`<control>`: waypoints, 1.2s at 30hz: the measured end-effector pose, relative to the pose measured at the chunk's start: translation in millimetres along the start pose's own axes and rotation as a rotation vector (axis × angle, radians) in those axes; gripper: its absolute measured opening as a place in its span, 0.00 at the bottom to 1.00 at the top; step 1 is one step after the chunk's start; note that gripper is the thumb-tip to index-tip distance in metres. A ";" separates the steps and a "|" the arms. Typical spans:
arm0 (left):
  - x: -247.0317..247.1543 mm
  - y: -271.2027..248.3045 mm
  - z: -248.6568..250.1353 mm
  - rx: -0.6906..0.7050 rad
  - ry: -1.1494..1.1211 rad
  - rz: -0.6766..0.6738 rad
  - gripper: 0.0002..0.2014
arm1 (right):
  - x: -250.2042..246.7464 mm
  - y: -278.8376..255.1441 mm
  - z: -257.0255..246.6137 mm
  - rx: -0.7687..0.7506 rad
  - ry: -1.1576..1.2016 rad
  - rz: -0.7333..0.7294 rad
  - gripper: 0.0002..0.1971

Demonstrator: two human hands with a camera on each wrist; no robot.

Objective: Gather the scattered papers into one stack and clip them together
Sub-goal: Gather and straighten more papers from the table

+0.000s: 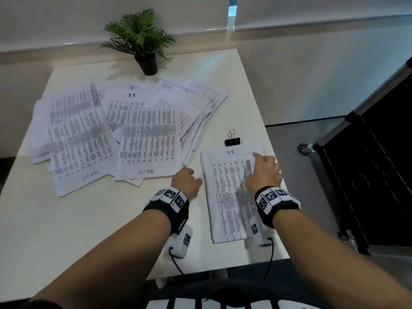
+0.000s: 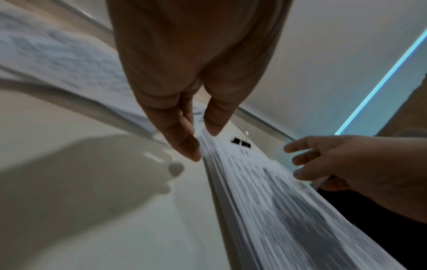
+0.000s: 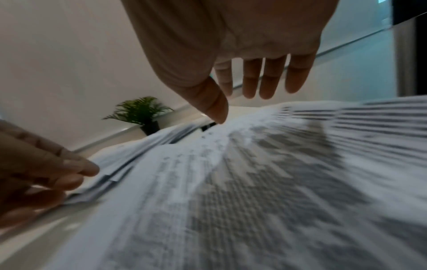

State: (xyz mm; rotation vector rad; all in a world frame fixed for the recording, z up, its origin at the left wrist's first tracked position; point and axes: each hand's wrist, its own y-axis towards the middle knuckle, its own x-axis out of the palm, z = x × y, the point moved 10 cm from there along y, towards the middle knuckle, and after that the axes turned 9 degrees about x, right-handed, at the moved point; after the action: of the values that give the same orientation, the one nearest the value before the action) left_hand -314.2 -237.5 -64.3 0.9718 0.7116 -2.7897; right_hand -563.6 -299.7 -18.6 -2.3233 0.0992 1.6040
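Observation:
A squared stack of printed sheets (image 1: 225, 197) lies near the table's right edge. My right hand (image 1: 263, 161) hovers over its far right part, fingers straight and spread, holding nothing (image 3: 245, 106). My left hand (image 1: 189, 175) sits beside the stack's left edge, its loosely curled fingers touching the paper edges (image 2: 203, 144). Several scattered papers (image 1: 124, 130) overlap in a loose fan across the left and middle of the table. Just beyond the stack's far edge lies a black binder clip (image 1: 232, 141), untouched, also visible in the left wrist view (image 2: 241, 142).
The white table (image 1: 89, 230) has a bare near-left area. A small potted fern (image 1: 142, 41) stands at the far edge behind the papers. A black wheeled cart (image 1: 367, 175) stands off the table to the right. The stack lies close to the table's right edge.

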 end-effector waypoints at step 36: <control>-377.4 34.8 -260.5 -0.221 -0.038 0.489 0.24 | 82.1 -29.1 -327.5 -0.293 -0.069 -0.058 0.14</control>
State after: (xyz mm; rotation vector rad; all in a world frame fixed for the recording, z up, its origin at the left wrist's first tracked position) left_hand 139.1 -168.8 -26.9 0.9017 0.6530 -2.2496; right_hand -231.9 -358.8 17.3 -2.4513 -0.2320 1.7694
